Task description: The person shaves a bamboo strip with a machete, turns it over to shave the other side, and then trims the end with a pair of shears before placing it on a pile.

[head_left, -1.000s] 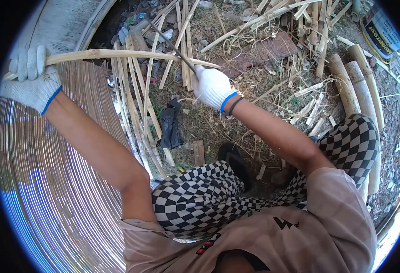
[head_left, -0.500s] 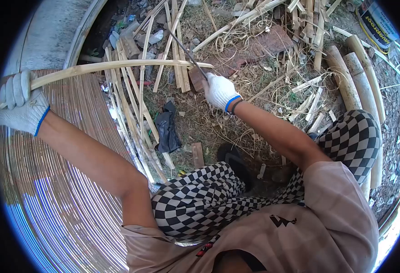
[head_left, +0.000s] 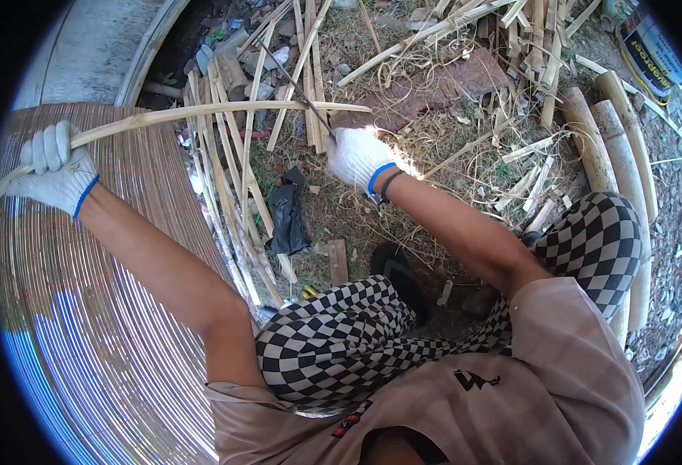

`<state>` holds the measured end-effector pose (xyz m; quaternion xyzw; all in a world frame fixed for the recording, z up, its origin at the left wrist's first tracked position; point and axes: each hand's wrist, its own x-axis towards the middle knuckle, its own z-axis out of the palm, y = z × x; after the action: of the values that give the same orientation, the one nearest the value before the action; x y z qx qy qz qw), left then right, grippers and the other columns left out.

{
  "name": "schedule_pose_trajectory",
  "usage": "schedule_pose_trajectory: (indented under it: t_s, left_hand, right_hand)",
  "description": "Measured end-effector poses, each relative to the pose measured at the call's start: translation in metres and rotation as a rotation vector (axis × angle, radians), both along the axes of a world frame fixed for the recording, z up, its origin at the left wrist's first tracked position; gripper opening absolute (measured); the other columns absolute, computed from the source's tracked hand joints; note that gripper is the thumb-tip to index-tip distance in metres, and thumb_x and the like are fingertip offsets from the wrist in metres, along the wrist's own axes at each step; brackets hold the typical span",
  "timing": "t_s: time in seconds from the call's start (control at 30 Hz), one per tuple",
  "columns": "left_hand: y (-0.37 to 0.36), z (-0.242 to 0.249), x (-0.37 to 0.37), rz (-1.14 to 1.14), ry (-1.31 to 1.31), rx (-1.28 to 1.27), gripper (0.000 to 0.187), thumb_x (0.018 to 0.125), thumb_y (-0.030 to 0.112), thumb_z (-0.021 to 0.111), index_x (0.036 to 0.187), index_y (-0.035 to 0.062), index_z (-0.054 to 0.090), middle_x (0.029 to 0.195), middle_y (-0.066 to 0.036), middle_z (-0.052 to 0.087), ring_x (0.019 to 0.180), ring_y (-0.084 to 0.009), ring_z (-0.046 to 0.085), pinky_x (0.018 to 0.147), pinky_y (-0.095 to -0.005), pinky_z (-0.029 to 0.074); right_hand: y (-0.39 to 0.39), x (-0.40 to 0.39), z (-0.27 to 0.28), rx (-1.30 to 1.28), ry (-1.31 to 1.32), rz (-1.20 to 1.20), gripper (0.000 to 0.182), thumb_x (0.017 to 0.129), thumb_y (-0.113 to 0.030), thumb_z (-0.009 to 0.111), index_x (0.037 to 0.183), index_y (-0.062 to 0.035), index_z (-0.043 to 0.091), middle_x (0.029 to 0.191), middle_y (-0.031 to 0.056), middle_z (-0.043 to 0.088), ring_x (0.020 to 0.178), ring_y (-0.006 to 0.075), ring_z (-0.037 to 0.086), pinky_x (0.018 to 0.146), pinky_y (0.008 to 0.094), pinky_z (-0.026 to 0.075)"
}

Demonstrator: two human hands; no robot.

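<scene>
My left hand [head_left: 54, 167], in a white knit glove with a blue cuff, is wrapped round one end of a long bamboo strip [head_left: 186, 111]. The strip bows slightly as it runs rightward across the view. Near its far end, my gloved right hand [head_left: 359, 161] is closed round the handle of a long dark knife [head_left: 291, 84]. The handle itself is hidden in the glove. The thin blade slants up and left, crossing the strip a little short of its tip.
Split bamboo pieces [head_left: 229, 147] and a black plastic bag [head_left: 288, 213] lie between my arms. Thin shavings cover the ground around a flat reddish slab [head_left: 465, 85]. Bamboo poles [head_left: 616, 139] and a paint bucket [head_left: 651, 54] stand right. A slatted mat [head_left: 116, 294] spreads left.
My right hand and the knife have moved left along the strip, away from its tip. My left hand has shifted somewhat right with the strip still in it.
</scene>
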<state>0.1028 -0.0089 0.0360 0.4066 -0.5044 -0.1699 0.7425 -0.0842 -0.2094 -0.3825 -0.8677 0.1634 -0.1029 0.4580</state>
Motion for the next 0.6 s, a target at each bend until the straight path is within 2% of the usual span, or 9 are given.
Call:
schedule_pose_trajectory:
  t_s: [0.03, 0.13, 0.2, 0.33, 0.37, 0.47, 0.5, 0.53, 0.6]
  left_hand:
    - [0.001, -0.003, -0.001, 0.01, 0.015, -0.003, 0.058, 0.086, 0.057, 0.064, 0.054, 0.0197, 0.034, 0.044, 0.004, 0.032, 0.037, -0.0096, 0.028, 0.04, -0.028, 0.025]
    - [0.002, 0.0, -0.004, 0.114, 0.001, 0.007, 0.08, 0.08, 0.094, 0.041, 0.053, 0.0192, 0.036, 0.043, 0.005, 0.031, 0.035, -0.0088, 0.026, 0.036, -0.0264, 0.024]
    - [0.004, -0.002, 0.001, 0.154, -0.011, -0.004, 0.079, 0.081, 0.093, 0.041, 0.052, 0.019, 0.036, 0.043, 0.005, 0.031, 0.035, -0.0089, 0.025, 0.036, -0.0265, 0.024]
    - [0.013, -0.013, 0.002, 0.069, 0.049, -0.039, 0.078, 0.083, 0.089, 0.047, 0.052, 0.019, 0.032, 0.044, 0.005, 0.026, 0.035, -0.0094, 0.023, 0.037, -0.0263, 0.023]
    - [0.012, -0.012, 0.003, 0.055, 0.036, -0.028, 0.079, 0.083, 0.09, 0.045, 0.052, 0.0188, 0.032, 0.044, 0.005, 0.026, 0.035, -0.0098, 0.023, 0.037, -0.0268, 0.023]
    - [0.009, -0.01, 0.0, 0.125, -0.018, 0.006, 0.076, 0.083, 0.085, 0.051, 0.051, 0.0189, 0.033, 0.044, 0.005, 0.027, 0.036, -0.01, 0.024, 0.038, -0.0271, 0.024]
    - [0.005, -0.008, -0.001, 0.102, -0.025, 0.01, 0.075, 0.084, 0.083, 0.052, 0.052, 0.0188, 0.033, 0.044, 0.005, 0.027, 0.036, -0.01, 0.025, 0.038, -0.0272, 0.024]
    - [0.002, -0.006, -0.001, 0.079, -0.032, 0.014, 0.074, 0.084, 0.082, 0.053, 0.052, 0.0187, 0.033, 0.044, 0.005, 0.028, 0.036, -0.01, 0.025, 0.039, -0.0273, 0.025]
    - [0.005, -0.005, 0.003, 0.073, 0.017, 0.001, 0.074, 0.084, 0.083, 0.052, 0.052, 0.0185, 0.034, 0.044, 0.005, 0.029, 0.036, -0.0099, 0.026, 0.039, -0.0273, 0.025]
  right_hand:
    - [-0.006, 0.003, 0.004, -0.018, -0.01, 0.015, 0.035, 0.1, -0.032, 0.051, 0.097, -0.0024, 0.071, 0.086, 0.0248, 0.073, 0.083, 0.0428, 0.072, 0.08, 0.0535, 0.056]
    - [-0.008, 0.012, -0.011, -0.046, -0.033, 0.049, 0.039, 0.101, -0.033, 0.05, 0.094, -0.0018, 0.072, 0.085, 0.0238, 0.073, 0.082, 0.0423, 0.073, 0.081, 0.0519, 0.056]
    - [-0.005, 0.018, -0.015, -0.087, 0.023, 0.072, 0.038, 0.102, -0.034, 0.049, 0.099, -0.0028, 0.071, 0.082, 0.0232, 0.072, 0.079, 0.0437, 0.072, 0.077, 0.0526, 0.057]
    - [-0.007, 0.008, 0.023, -0.08, -0.016, 0.092, 0.039, 0.101, -0.035, 0.05, 0.098, -0.0029, 0.072, 0.079, 0.0227, 0.072, 0.077, 0.043, 0.072, 0.075, 0.0529, 0.057]
    - [-0.006, 0.012, 0.014, -0.066, -0.008, 0.065, 0.042, 0.1, -0.035, 0.051, 0.091, -0.0023, 0.076, 0.084, 0.0239, 0.074, 0.081, 0.0427, 0.073, 0.079, 0.0562, 0.055]
    - [-0.013, 0.025, -0.046, 0.002, 0.041, 0.071, 0.035, 0.098, -0.028, 0.051, 0.103, -0.0042, 0.076, 0.091, 0.0245, 0.075, 0.091, 0.0393, 0.074, 0.082, 0.0578, 0.053]
    - [-0.006, 0.033, -0.053, -0.127, 0.053, 0.079, 0.032, 0.095, -0.024, 0.052, 0.104, -0.003, 0.075, 0.092, 0.0243, 0.075, 0.095, 0.0399, 0.073, 0.084, 0.0578, 0.053]
    - [-0.002, 0.031, -0.042, -0.313, 0.113, 0.137, 0.032, 0.093, -0.024, 0.054, 0.099, -0.0017, 0.076, 0.091, 0.0241, 0.075, 0.093, 0.0406, 0.074, 0.088, 0.0574, 0.052]
    - [-0.008, 0.017, -0.002, -0.214, 0.048, 0.201, 0.033, 0.091, -0.026, 0.056, 0.094, -0.0012, 0.077, 0.091, 0.0255, 0.074, 0.091, 0.0409, 0.074, 0.089, 0.0551, 0.054]
